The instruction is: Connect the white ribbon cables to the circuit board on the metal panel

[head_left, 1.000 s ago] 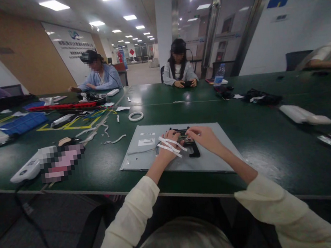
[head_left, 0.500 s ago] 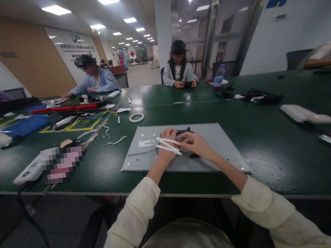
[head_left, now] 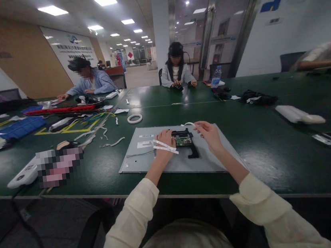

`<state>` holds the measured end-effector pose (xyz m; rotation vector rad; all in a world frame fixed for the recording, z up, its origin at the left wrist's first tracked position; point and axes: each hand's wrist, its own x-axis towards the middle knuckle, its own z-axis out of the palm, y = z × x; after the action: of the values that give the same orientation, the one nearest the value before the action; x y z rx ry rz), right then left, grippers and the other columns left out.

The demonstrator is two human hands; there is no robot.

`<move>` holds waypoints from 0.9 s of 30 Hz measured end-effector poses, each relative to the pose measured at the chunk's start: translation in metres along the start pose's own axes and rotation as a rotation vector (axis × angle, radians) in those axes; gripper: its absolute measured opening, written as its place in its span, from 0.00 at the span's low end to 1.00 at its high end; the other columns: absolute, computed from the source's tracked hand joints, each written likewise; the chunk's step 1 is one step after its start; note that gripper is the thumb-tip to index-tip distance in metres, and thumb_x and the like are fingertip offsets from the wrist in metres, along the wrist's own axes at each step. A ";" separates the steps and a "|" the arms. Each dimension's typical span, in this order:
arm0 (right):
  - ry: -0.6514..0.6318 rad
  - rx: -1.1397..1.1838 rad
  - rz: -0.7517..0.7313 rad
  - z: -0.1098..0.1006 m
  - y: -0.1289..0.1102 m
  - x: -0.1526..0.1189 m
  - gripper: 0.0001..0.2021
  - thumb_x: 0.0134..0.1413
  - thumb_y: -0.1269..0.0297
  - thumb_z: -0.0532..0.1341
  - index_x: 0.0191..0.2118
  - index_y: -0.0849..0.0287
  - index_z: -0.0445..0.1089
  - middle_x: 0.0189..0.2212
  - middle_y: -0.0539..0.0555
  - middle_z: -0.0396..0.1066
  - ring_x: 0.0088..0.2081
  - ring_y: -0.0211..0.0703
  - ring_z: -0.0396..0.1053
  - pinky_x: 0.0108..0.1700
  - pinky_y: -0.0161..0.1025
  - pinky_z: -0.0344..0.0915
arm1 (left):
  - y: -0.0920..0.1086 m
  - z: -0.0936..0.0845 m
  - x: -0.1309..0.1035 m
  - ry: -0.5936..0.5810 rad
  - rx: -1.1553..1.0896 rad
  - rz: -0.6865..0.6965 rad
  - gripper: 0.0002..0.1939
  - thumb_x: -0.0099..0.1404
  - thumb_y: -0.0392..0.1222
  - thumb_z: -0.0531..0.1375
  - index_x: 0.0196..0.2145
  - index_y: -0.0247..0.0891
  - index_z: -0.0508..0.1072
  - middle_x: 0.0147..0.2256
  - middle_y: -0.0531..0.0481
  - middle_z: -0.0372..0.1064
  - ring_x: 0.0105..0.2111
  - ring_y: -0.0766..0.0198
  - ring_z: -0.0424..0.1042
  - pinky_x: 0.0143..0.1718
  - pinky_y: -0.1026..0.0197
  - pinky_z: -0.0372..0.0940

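A flat grey panel point(head_left: 140, 163) lies on the green table, bearing a black bracket point(head_left: 193, 151) with a small green circuit board point(head_left: 183, 139). My left hand point(head_left: 165, 142) rests on the panel at the board's left side, fingers stretched out flat. Strips of white tape point(head_left: 164, 145) lie across the back of that hand. Raised over the panel's right part, my right hand point(head_left: 209, 134) pinches a short white tape strip point(head_left: 187, 124) between thumb and fingertips. A thin cable point(head_left: 137, 154) runs along the panel to the left.
A tape roll point(head_left: 134, 119) and torn white strips point(head_left: 113, 143) lie left of the panel. Further left are a blue bin point(head_left: 21, 127) and a white power strip point(head_left: 28, 173). A white object point(head_left: 298, 115) sits to the right. Other people sit around the table.
My right hand has moved right, away from my left hand, and now has a white tape strip in its fingers. The circuit board and bracket are uncovered. My left hand stays in place.
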<state>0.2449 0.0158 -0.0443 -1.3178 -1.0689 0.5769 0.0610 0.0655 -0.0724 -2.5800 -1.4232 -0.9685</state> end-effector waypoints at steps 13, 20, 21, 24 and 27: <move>-0.098 -0.132 -0.022 0.010 0.015 0.007 0.21 0.45 0.52 0.58 0.41 0.63 0.69 0.31 0.57 0.72 0.29 0.38 0.68 0.23 0.30 0.57 | 0.025 -0.015 0.013 -0.015 0.016 0.071 0.16 0.64 0.36 0.47 0.50 0.37 0.61 0.50 0.41 0.62 0.53 0.55 0.58 0.56 0.47 0.49; -0.088 -0.190 0.126 0.005 0.032 0.010 0.15 0.45 0.60 0.57 0.39 0.62 0.69 0.29 0.55 0.72 0.28 0.39 0.71 0.20 0.27 0.57 | 0.037 0.018 0.046 -0.061 -0.073 0.169 0.16 0.65 0.35 0.45 0.49 0.31 0.62 0.47 0.40 0.65 0.49 0.58 0.64 0.49 0.54 0.59; -0.084 -0.205 0.141 0.004 0.033 0.010 0.14 0.45 0.61 0.57 0.38 0.62 0.69 0.29 0.55 0.72 0.28 0.39 0.71 0.19 0.27 0.56 | 0.036 0.023 0.048 -0.071 -0.076 0.186 0.16 0.65 0.35 0.46 0.48 0.31 0.63 0.47 0.40 0.66 0.48 0.58 0.65 0.49 0.55 0.59; -0.069 -0.204 0.171 0.003 0.034 0.010 0.12 0.44 0.64 0.56 0.37 0.63 0.68 0.28 0.56 0.72 0.28 0.40 0.71 0.18 0.26 0.56 | 0.030 0.032 0.048 -0.138 -0.058 0.219 0.14 0.64 0.34 0.47 0.45 0.31 0.65 0.44 0.40 0.68 0.45 0.57 0.67 0.46 0.56 0.61; -0.053 -0.158 0.178 0.004 0.034 0.009 0.12 0.44 0.64 0.57 0.37 0.63 0.68 0.29 0.57 0.73 0.27 0.40 0.71 0.18 0.26 0.57 | 0.025 0.034 0.045 -0.194 -0.037 0.186 0.15 0.63 0.34 0.48 0.46 0.29 0.64 0.43 0.39 0.68 0.44 0.56 0.68 0.45 0.55 0.62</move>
<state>0.2532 0.0326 -0.0748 -1.5538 -1.0644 0.6739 0.1152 0.0957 -0.0694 -2.8379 -1.1828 -0.7445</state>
